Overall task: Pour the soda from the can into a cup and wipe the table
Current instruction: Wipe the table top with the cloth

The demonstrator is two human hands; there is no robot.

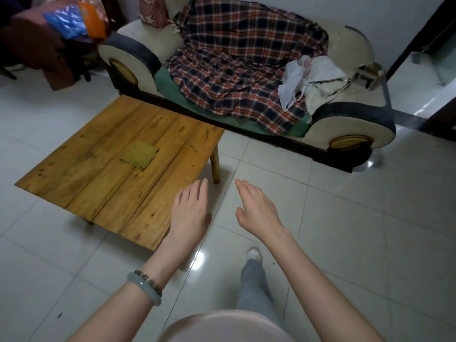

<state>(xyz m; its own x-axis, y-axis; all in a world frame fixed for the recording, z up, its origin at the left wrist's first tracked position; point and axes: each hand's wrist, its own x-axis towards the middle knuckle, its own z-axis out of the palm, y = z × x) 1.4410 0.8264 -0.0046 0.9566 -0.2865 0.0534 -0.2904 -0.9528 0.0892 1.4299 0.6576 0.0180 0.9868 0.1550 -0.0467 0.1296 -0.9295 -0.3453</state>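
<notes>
Both the left hand and right hand are held flat with fingers straight, gripping nothing, beside the low wooden plank desk, on which a yellow-green square cloth is laid.

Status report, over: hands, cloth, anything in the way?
Left hand open, empty, at table corner. Right hand open, empty, over floor. Cloth flat on table. No can or cup in view. Path to cloth free.

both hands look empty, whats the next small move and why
Probably reach the left hand forward to the cloth lying flat on the table. Both hands are open and hold nothing, the left hand is nearer it, the right hand is over the floor, and no can or cup is in view, so wiping is all that can begin.
</notes>
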